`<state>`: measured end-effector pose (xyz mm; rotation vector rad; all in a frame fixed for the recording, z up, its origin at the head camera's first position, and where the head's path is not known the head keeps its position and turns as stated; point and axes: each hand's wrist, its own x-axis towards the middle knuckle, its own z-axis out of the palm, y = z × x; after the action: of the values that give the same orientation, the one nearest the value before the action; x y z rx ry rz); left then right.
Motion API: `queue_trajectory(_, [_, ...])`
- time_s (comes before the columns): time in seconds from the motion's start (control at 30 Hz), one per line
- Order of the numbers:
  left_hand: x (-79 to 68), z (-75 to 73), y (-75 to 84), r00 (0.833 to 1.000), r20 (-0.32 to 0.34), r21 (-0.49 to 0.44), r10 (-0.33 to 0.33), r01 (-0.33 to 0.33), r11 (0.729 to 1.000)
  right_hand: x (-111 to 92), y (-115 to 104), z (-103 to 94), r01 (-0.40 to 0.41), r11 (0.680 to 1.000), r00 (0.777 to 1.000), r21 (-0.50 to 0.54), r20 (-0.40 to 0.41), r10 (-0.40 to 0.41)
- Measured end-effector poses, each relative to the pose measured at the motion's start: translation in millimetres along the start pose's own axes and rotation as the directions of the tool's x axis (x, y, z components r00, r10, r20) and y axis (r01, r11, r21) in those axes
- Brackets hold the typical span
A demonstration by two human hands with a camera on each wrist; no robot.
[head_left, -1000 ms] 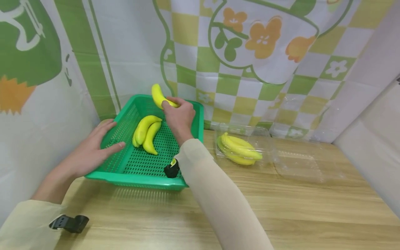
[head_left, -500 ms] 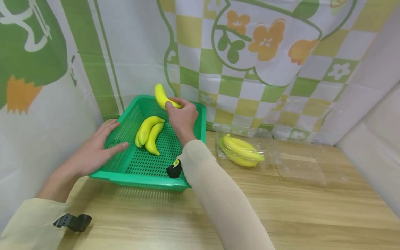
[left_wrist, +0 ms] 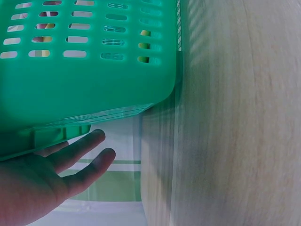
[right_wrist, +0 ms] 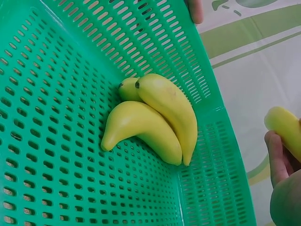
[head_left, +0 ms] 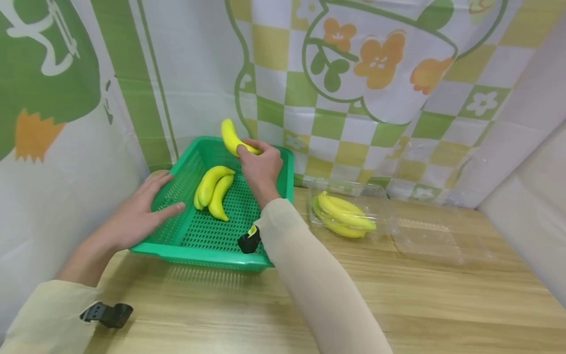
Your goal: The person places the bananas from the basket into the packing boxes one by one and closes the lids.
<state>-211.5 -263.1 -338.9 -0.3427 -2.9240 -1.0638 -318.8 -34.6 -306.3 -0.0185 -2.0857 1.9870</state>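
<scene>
My right hand (head_left: 262,166) pinches a yellow banana (head_left: 233,137) above the back part of a green plastic basket (head_left: 208,258). In the right wrist view the held banana (right_wrist: 284,127) shows only in part, at the right edge. Three bananas (right_wrist: 141,127) lie bunched together against the basket's left wall. My left hand (head_left: 137,211) rests at the basket's left rim, its thumb over the inside and its fingers along the outside. In the left wrist view, fingers (left_wrist: 89,167) of the left hand stretch out straight beneath the rim.
To the right, a clear plastic clamshell box (head_left: 380,196) holds several bananas (head_left: 342,216); its transparent lid (head_left: 433,241) lies folded open on the wooden table (head_left: 420,305). A patterned curtain (head_left: 305,98) hangs close behind the basket and along the left side.
The head view has shifted slightly, so everything appears a little further right and lower. Both hands keep their places at the basket, and the right one still holds the banana.
</scene>
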Motion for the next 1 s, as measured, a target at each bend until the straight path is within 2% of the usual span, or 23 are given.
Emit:
queue_trajectory(0.4, [2.4,2.0,1.1,1.000,-0.002,-0.010,0.009,-0.009,1.000,3.5,-8.2,-3.9,-0.084,0.996,0.995,0.021,-0.045,0.085])
queue_trajectory(0.53, [3.0,1.9,1.5,1.000,-0.003,-0.016,0.007,-0.007,1.000,2.8,-14.2,-5.4,-0.103,0.995,0.994,0.013,-0.038,0.104])
queue_trajectory(0.7, [2.7,1.7,-0.6,1.000,-0.006,-0.033,0.010,-0.010,0.999,3.0,-20.6,-8.4,-0.106,0.994,0.994,0.023,-0.010,0.106])
queue_trajectory(1.0, [2.0,1.9,-3.8,1.000,-0.005,-0.062,0.008,-0.009,0.998,8.5,-30.2,-29.7,-0.129,0.980,0.991,0.152,0.066,0.120])
